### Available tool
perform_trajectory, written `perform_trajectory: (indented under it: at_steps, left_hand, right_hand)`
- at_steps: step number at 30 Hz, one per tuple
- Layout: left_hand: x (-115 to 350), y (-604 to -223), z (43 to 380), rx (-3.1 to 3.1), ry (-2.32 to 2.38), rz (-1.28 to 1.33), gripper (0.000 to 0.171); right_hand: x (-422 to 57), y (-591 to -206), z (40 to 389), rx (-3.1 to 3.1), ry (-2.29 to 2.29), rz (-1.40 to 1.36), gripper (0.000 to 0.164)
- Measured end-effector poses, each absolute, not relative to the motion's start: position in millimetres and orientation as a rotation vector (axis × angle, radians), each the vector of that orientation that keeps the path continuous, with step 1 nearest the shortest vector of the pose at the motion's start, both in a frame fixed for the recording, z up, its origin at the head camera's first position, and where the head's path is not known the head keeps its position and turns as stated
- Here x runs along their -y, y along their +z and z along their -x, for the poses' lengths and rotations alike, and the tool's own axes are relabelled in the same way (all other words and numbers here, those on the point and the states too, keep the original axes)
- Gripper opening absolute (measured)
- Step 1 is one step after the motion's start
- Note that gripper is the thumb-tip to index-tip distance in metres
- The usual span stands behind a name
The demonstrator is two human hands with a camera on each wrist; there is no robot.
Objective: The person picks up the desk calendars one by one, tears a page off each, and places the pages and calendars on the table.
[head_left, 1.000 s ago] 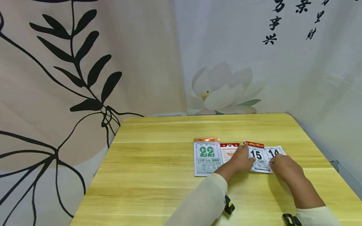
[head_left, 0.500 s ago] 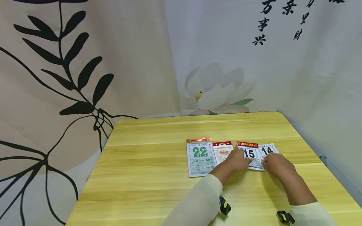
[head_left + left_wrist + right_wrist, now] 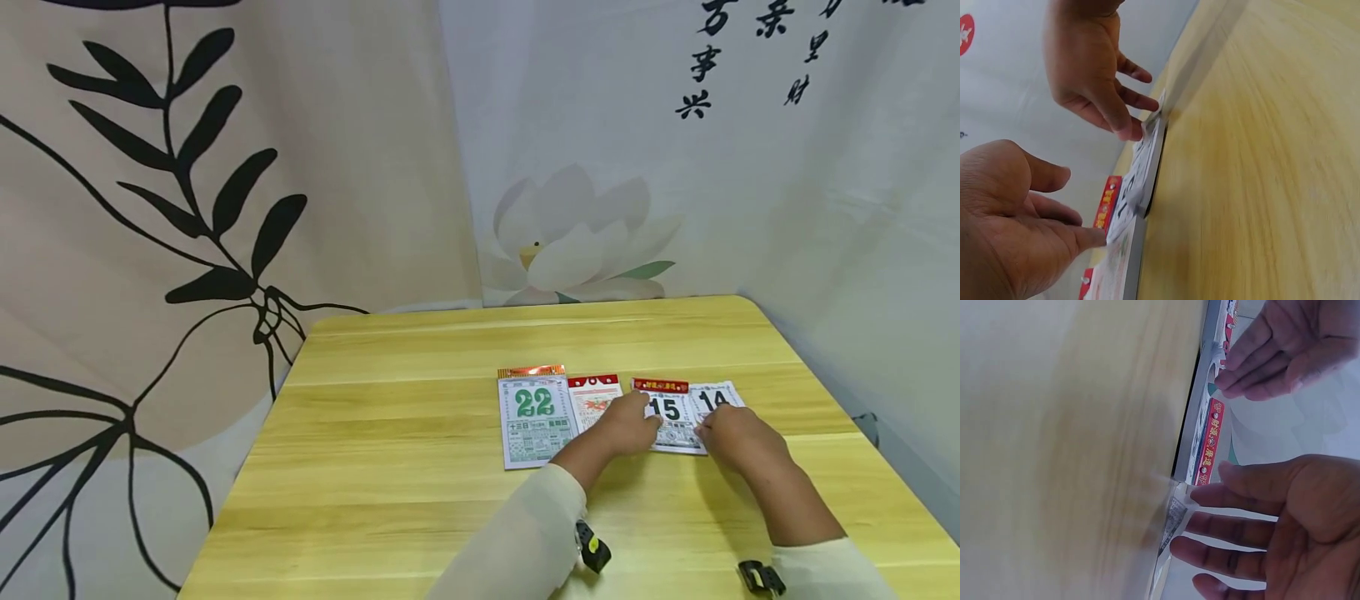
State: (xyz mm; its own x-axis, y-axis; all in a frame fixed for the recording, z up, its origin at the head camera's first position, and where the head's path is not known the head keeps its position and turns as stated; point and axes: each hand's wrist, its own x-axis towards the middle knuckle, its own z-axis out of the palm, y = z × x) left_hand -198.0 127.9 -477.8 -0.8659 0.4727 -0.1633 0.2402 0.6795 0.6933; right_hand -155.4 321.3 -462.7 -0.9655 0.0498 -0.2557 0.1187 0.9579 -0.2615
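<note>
In the head view my left hand (image 3: 626, 423) rests at the left edge of the tear-off calendar (image 3: 670, 410) showing 15, its fingertips close over the page. A page corner lifts near those fingers in the wrist views. My right hand (image 3: 742, 435) is at the paper sheet (image 3: 716, 397) showing 14, which lies just right of that calendar and is partly covered. The right wrist view has the right hand's fingers (image 3: 1229, 559) spread and extended, their tips at the sheet's edge. In the left wrist view the left hand's fingers (image 3: 1054, 209) are loosely extended.
Left of the hands lie a larger calendar (image 3: 535, 421) with a green 22 and a smaller calendar (image 3: 595, 392) with a red top strip, partly behind the left hand. The wooden table (image 3: 390, 433) ends at a printed cloth backdrop (image 3: 375, 150).
The whole head view has shifted slightly, moving table and calendars left in the picture. The left hand has drawn a little left and down relative to the 15 calendar. The right hand stays put.
</note>
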Motion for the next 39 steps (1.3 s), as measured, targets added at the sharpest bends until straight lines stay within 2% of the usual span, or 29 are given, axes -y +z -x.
perform_trajectory:
  at_steps: [3, 12, 22, 30, 39]
  left_hand:
    - [-120.3, -481.7, 201.2, -2.548, 1.116, -0.573, 0.047]
    - [-95.4, -498.4, 220.5, -2.533, 1.589, -0.543, 0.029]
    - [-71.5, -510.9, 236.5, -2.976, 1.072, -0.448, 0.026]
    - [-61.4, -514.6, 243.5, -3.073, 0.925, -0.443, 0.026]
    - [-57.9, -512.0, 247.3, -3.056, 0.786, -0.359, 0.036]
  right_hand:
    - [-320.0, -461.9, 155.5, -2.873, -0.403, -0.123, 0.027]
    - [-314.3, -456.7, 154.2, -2.943, -0.42, -0.147, 0.031]
    - [-290.8, -448.9, 154.1, -3.058, -0.536, -0.029, 0.024]
    - [-270.4, -454.3, 157.4, -3.069, -0.649, 0.053, 0.027]
    - [-243.1, -458.5, 159.6, -3.037, -0.76, 0.139, 0.029]
